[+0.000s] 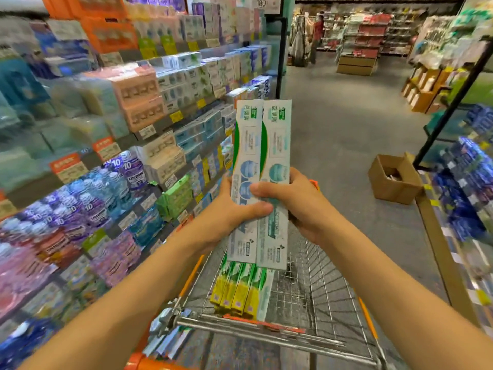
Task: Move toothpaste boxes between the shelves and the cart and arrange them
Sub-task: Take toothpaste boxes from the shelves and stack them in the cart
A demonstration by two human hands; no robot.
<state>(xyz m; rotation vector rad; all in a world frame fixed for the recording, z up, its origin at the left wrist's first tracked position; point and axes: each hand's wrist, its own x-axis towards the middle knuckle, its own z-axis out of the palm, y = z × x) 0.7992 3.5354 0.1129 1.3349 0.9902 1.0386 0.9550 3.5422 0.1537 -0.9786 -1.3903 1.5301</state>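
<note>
Two long green-and-white toothpaste boxes (260, 180) stand side by side, upright, above the cart (314, 279). The left hand (234, 209) and right hand (290, 201) both grip them around the middle. In the cart basket lies a row of yellow-green toothpaste boxes (240, 289), so the moving looks partly done. Stocked shelves (160, 134) stand left of the cart.

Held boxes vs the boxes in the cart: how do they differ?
The two held boxes stand upright, side by side, gripped by the left hand and right hand; the cart boxes lie flat in a row in the cart. The held boxes show pale blue-white faces with a green curve; the cart boxes show yellow-and-green faces. Both are long, slim cartons.
</note>
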